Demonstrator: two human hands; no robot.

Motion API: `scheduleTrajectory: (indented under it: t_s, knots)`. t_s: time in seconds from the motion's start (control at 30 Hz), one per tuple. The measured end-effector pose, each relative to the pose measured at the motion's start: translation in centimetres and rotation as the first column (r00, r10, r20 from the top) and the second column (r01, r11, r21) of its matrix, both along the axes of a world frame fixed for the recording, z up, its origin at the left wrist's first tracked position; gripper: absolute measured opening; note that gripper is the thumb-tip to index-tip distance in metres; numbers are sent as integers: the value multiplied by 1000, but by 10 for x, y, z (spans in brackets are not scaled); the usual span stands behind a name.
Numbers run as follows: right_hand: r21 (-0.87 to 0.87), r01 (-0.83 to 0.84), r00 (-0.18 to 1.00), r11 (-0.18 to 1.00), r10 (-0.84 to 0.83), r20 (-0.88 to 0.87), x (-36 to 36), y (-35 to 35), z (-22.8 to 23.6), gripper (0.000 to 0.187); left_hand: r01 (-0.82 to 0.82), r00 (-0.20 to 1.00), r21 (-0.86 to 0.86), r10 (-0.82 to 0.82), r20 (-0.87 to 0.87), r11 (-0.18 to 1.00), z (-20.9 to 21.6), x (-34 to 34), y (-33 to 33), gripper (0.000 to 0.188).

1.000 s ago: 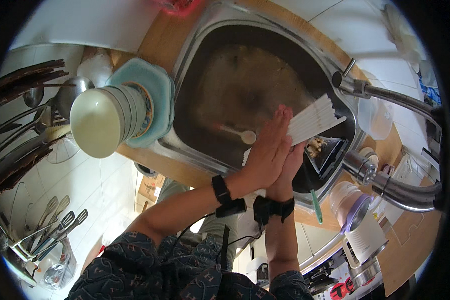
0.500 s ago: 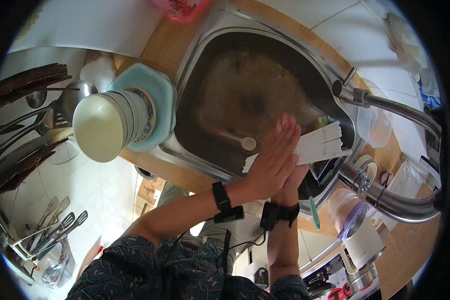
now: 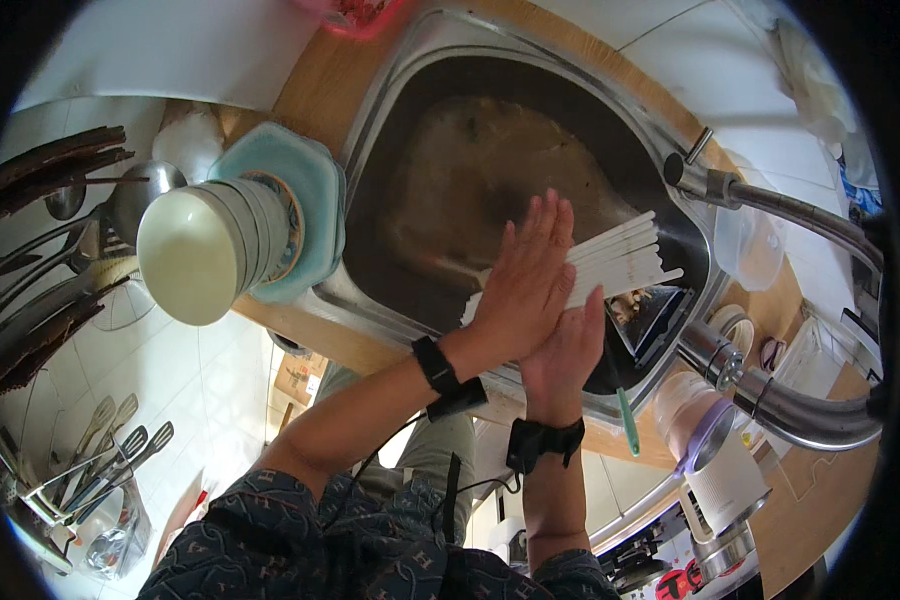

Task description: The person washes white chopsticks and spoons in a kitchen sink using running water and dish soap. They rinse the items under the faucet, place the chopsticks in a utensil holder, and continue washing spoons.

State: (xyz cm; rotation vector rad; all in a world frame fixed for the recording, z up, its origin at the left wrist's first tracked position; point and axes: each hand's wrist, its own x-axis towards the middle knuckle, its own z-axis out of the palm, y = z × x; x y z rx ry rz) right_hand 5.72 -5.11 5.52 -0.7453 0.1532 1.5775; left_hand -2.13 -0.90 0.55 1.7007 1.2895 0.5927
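Observation:
A bundle of white chopsticks (image 3: 615, 262) is pressed between my two palms over the near right part of the steel sink (image 3: 368, 120). On top lies my left hand (image 3: 520, 285), its fingers straight and pointing away from me. Beneath it, my right hand (image 3: 558, 365) is partly covered, with its thumb showing at the right side. The chopsticks fan out to the right past my hands, and their other ends peek out left of my left hand. Brownish, cloudy water (image 3: 490, 190) covers the sink's bottom.
Stacked pale bowls (image 3: 192, 255) and light blue dishes (image 3: 320, 225) stand left of the sink. Right of it are a flexible faucet (image 3: 800, 215) and a thick metal pipe (image 3: 800, 410). A dark tray with scraps (image 3: 652, 318) and a green handle (image 3: 628, 425) sit near my right hand.
Both hands and the chopsticks have shifted a little left. My right hand has slid back toward me under the left. A round white end in the water is now hidden.

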Motion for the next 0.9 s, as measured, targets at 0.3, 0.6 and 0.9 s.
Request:
scheduleTrajectory:
  t_s: [0.3, 0.6, 0.9]
  knots:
    - [66, 124, 968, 990, -136, 213, 28, 34, 1, 48, -169, 836, -597, 435, 335, 784, 6, -57, -13, 65]
    - [101, -114, 959, 988, 83, 272, -8, 4, -32, 47, 325, 196, -746, 730, 655, 581, 8, -22, -23, 63]
    - [125, -51, 990, 991, 33, 140, -26, 11, 5, 81, -180, 842, -209, 260, 472, 961, 26, -12, -2, 63]
